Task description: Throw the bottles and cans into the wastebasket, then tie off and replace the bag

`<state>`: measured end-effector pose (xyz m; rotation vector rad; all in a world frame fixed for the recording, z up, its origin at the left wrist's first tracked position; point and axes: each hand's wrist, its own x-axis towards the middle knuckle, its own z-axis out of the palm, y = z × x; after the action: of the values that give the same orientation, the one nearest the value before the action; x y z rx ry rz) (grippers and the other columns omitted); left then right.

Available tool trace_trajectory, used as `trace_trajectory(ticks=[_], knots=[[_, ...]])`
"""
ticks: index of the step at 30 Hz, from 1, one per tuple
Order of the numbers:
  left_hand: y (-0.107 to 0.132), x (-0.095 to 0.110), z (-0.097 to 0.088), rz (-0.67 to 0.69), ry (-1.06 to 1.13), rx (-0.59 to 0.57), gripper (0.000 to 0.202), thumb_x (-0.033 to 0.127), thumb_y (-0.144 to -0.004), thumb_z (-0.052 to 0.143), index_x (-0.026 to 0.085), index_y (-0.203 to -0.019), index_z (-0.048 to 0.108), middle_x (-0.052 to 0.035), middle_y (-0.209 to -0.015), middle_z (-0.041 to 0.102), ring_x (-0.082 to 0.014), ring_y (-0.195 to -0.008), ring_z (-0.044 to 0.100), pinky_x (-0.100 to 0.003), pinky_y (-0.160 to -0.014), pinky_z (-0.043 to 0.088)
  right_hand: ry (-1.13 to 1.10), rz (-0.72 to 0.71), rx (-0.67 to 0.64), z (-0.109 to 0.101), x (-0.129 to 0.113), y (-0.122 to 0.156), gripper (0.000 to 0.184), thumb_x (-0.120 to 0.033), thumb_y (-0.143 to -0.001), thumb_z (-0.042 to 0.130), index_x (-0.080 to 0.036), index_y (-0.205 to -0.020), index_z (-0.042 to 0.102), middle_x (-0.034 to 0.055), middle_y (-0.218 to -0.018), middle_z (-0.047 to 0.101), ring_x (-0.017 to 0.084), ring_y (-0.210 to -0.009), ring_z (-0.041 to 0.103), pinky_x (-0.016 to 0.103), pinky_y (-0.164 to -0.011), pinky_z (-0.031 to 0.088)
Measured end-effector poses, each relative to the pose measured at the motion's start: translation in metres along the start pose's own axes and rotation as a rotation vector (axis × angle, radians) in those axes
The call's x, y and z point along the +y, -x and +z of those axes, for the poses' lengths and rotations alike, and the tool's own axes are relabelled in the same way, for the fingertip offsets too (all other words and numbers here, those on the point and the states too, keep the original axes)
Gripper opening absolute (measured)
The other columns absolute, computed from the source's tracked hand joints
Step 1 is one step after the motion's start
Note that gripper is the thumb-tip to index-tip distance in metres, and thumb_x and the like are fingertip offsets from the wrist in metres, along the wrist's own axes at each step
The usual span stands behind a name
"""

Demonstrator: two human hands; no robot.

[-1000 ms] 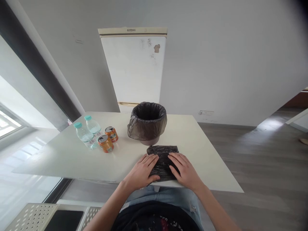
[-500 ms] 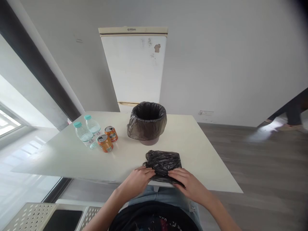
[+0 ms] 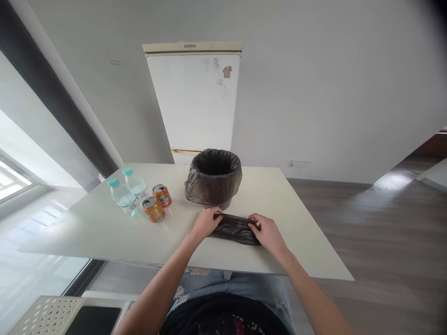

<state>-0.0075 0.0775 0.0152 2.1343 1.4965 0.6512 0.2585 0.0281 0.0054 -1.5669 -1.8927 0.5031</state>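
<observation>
A black plastic garbage bag, gathered into a flat strip, lies near the front of the white table. My left hand pinches its far left corner between thumb and fingers. At the far right corner, my right hand pinches it the same way. Just beyond the strip stands a trash can, its mouth lined with another dark bag folded down over the outside. My left hand is close to the base of this can.
Left on the table stand two orange cans and two clear bottles with teal caps. A white refrigerator is behind the table. Perforated plastic and a dark flat object show at bottom left.
Both hands have moved forward from the bag's near edge to its far edge. The bag now forms a narrower strip, farther from the table's front edge. A person's legs at far right have left view.
</observation>
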Motion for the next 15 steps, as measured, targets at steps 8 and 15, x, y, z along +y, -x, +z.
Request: trace_trajectory(ticks=[8,15], knots=[[-0.001,0.000,0.018,-0.091,-0.147,0.078,0.017,0.029,-0.092,0.065,0.023,-0.104,0.076,-0.0088,-0.097,0.079,-0.0287,-0.091,0.074,-0.036,-0.081,0.053,0.106,0.014,0.124,0.008,-0.001,0.011,0.031,-0.043,-0.100,0.047,-0.022,-0.110,0.069,0.0117,-0.106,0.067,0.026,-0.082,0.069,0.041,-0.072,0.059],[0.003,0.001,0.024,-0.007,-0.196,0.125,0.014,0.018,-0.089,0.062,0.022,-0.091,0.075,-0.0080,-0.097,0.075,-0.0274,-0.106,0.066,-0.036,-0.091,0.053,0.313,-0.489,-0.152,0.018,-0.026,0.013,0.056,-0.051,-0.106,0.046,-0.021,-0.153,0.052,0.0131,-0.162,0.046,0.036,-0.149,0.042,0.057,-0.124,0.035]])
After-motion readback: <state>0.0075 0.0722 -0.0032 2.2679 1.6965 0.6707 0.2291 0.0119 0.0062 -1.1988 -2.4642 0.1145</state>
